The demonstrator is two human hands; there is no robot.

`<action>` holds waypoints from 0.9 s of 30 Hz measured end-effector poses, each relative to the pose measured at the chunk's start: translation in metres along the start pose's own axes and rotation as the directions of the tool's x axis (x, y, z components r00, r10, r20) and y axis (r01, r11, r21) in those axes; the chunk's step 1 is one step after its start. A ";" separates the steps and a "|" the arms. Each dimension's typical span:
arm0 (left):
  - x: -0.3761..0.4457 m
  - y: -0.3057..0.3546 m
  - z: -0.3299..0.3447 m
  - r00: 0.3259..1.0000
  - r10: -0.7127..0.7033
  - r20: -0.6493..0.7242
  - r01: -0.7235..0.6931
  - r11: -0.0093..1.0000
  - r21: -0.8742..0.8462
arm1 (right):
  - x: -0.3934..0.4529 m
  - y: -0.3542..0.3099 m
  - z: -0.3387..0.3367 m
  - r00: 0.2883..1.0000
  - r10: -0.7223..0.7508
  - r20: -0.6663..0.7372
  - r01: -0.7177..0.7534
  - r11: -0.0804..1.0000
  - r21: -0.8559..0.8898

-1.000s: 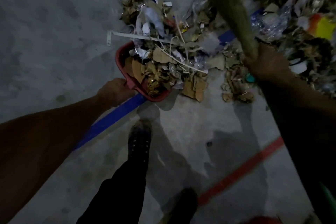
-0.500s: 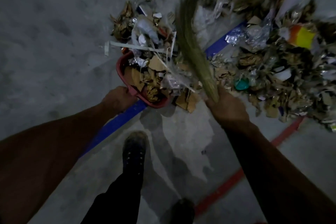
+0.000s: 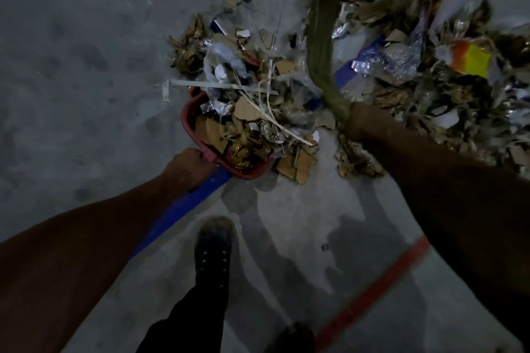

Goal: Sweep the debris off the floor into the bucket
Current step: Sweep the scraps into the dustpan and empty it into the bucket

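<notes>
The left hand (image 3: 190, 165) was closed around the near rim of the red bucket (image 3: 189, 119), fingers curled over the edge. The bucket lay tipped on its side on the grey concrete floor (image 3: 80, 66), its mouth facing away from the left hand and toward the right hand. Torn cardboard, paper scraps and foil filled the mouth and spilled past its lip.

The right hand (image 3: 360, 123) was wrapped around the bound neck of a grass broom (image 3: 322, 46). The bristles ran up and away from that hand, blurred, with the tips lying over the scattered debris (image 3: 447, 100) beyond it. The individual fingers of the right hand could not be made out in the dim light, though the grip on the broom was plain.

The main heap of debris lay beyond and outward of the right hand, including an orange and yellow wrapper (image 3: 471, 59). A smaller loose patch sat between the two hands, just beside the bucket's lip. A long white strip (image 3: 200, 84) lay across the top of the bucket's load, beyond the left hand.

A blue floor line (image 3: 177, 209) passed under the left hand and the bucket. A red floor line (image 3: 372, 291) ran below the right forearm. One dark shoe (image 3: 213, 249) stood between the two arms, nearer than both hands.
</notes>
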State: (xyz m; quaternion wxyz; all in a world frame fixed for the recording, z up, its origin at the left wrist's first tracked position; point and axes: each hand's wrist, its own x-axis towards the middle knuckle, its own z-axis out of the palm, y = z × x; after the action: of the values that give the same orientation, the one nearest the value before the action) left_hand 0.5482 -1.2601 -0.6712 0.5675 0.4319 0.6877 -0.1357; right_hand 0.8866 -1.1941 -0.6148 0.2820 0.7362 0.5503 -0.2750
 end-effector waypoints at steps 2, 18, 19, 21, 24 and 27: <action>0.000 0.001 0.001 1.000 0.006 -0.019 -0.006 1.000 0.021 | -0.016 -0.008 0.025 1.000 -0.018 0.017 0.017 0.997 0.082; -0.009 -0.007 0.012 0.979 0.058 -0.193 -0.002 0.960 0.279 | -0.112 -0.062 0.111 0.996 -0.090 -0.024 0.093 0.933 0.346; -0.014 -0.010 0.012 0.976 0.079 -0.203 -0.019 0.959 0.282 | -0.117 -0.062 0.113 0.996 -0.087 -0.026 0.091 0.929 0.358; -0.027 -0.013 0.013 0.971 0.110 -0.212 -0.047 0.958 0.282 | -0.128 -0.060 0.116 0.998 -0.062 -0.030 0.069 0.922 0.380; -0.051 -0.015 0.017 0.966 0.147 -0.212 -0.087 0.959 0.269 | -0.152 -0.051 0.120 0.999 -0.027 -0.027 0.036 0.903 0.428; -0.085 -0.009 0.026 0.959 0.156 -0.237 -0.100 0.967 0.233 | -0.185 -0.037 0.119 0.999 0.002 -0.044 0.020 0.876 0.482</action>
State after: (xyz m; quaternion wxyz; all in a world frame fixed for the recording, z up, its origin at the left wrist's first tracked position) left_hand 0.5567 -1.3202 -0.6062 0.4317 0.5491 0.7059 -0.1171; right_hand 0.7947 -1.3919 -0.5689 0.0768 0.7864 0.4739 -0.3887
